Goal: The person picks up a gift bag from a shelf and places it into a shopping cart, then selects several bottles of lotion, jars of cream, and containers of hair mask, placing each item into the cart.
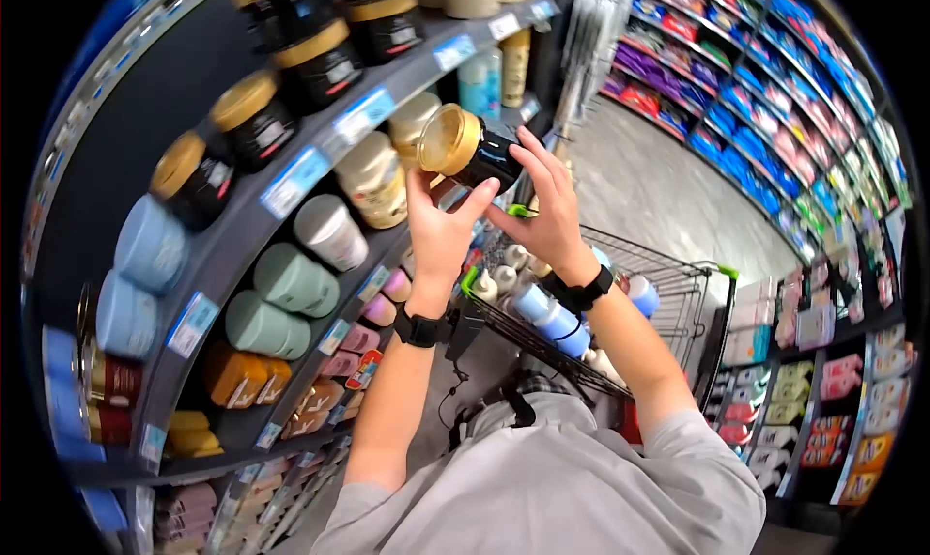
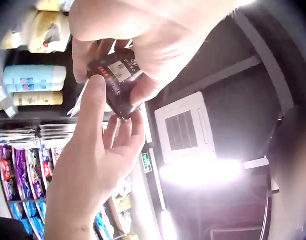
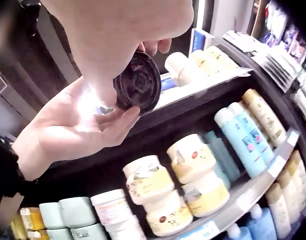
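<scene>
A black jar with a gold lid [image 1: 491, 163] is tilted between both hands in front of the shelf. My left hand [image 1: 444, 216] grips it from the near left side, thumb along its lower side. On the right, my right hand [image 1: 544, 182] holds it near the base. In the left wrist view the jar's label with a barcode sticker [image 2: 120, 71] shows between the fingers. The round dark base of the jar [image 3: 140, 82] appears in the right wrist view. Each wrist wears a black band.
Shelves at left carry more black jars [image 1: 252, 119], blue tubs [image 1: 150, 237] and green tubs [image 1: 295, 279]. A wire shopping cart [image 1: 683, 308] with several bottles stands below the hands. Packaged goods [image 1: 717, 66] fill shelves across the aisle floor [image 1: 659, 172].
</scene>
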